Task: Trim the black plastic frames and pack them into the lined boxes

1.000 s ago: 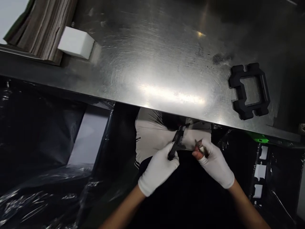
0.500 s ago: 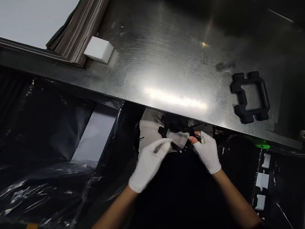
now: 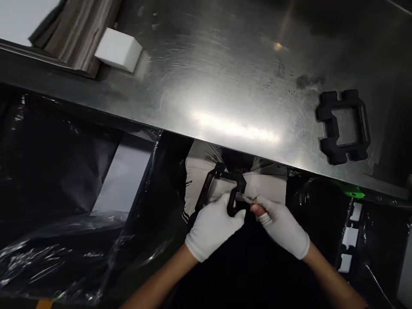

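In my gloved left hand (image 3: 214, 227) is a black frame (image 3: 240, 182), held by its near side over my lap, below the table edge. The frame is tilted, with an opening through its middle. My gloved right hand (image 3: 278, 221) pinches a thin, shiny pointed tool (image 3: 246, 198), its tip at the frame's right side. The exact kind of tool is too small to tell. A similar black notched frame (image 3: 333, 143) lies flat on the metal table at the right.
A scratched metal table (image 3: 206, 77) spans the view ahead of me. On it, a white block (image 3: 117, 49) sits against a stack of brown sheets (image 3: 77, 36). Black plastic lining (image 3: 58, 163) hangs at the left. White notched pieces (image 3: 350, 237) show at the lower right.
My left hand has moved right and closed on the black frame, which now shows more fully over my lap. My right hand has moved slightly down, and its tool now meets the frame.
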